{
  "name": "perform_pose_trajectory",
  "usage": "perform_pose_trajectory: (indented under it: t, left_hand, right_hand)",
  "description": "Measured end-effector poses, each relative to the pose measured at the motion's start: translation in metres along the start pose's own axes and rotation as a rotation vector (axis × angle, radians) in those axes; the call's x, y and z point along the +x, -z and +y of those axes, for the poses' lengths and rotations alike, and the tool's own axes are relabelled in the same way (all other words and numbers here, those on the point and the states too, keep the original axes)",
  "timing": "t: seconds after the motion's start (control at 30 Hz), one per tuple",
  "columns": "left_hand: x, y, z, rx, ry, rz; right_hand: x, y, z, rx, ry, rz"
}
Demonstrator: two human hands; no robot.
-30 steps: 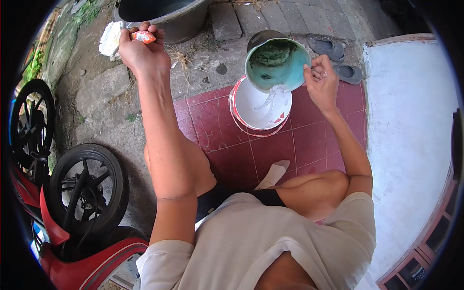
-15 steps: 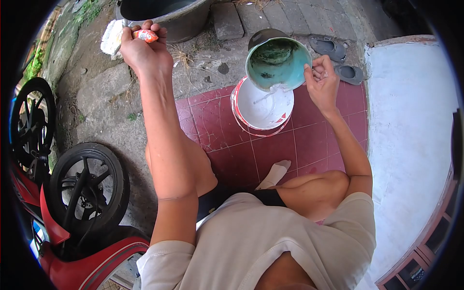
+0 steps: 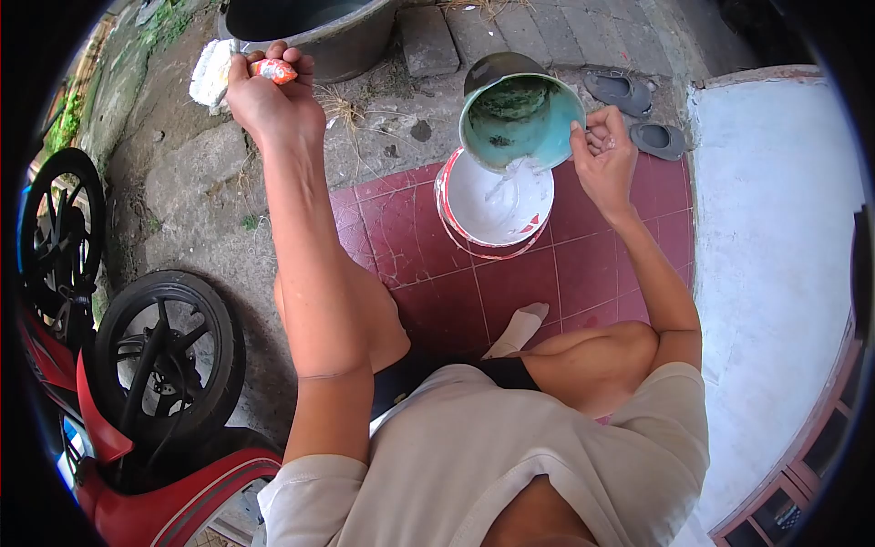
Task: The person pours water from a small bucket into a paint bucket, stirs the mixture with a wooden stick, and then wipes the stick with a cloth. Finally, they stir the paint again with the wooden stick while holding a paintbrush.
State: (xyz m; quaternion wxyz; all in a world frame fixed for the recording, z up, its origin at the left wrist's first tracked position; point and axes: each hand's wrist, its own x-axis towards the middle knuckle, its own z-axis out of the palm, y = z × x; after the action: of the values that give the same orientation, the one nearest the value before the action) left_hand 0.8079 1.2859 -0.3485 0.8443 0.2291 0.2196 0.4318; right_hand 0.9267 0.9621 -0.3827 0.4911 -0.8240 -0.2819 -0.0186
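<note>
My left hand point(image 3: 273, 100) is closed around the orange handle of a paint roller point(image 3: 211, 76), whose fluffy white head is held out at the upper left beside a dark basin. At the upper right, my right hand point(image 3: 604, 157) grips the rim of a green pail point(image 3: 538, 137). The pail is tipped, with its mouth toward me, over the back edge of a white bucket point(image 3: 488, 205) with red markings. White stuff shows at the pail's lower lip, and white paint lies inside the bucket, which stands on the red tiles.
A dark basin point(image 3: 342, 46) stands at the top. Grey shoes point(image 3: 658, 139) lie right of the pail. A white wall point(image 3: 775, 228) rises on the right. A red motorcycle point(image 3: 182, 492) and black wheels point(image 3: 169, 356) are at the left. A socked foot point(image 3: 519, 328) rests on the red tiles point(image 3: 437, 305).
The green pail and my right hand have shifted slightly to the left. More white paint shows between the pail's lip and the bucket. My left hand has hardly moved.
</note>
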Motion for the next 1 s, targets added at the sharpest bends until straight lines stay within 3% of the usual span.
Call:
perform_pose_trajectory:
  t: [1.0]
  left_hand:
    - [-0.0017, -0.0007, 0.0022, 0.008, -0.005, 0.001]
  right_hand:
    - [-0.003, -0.0059, -0.0025, -0.055, 0.037, 0.01]
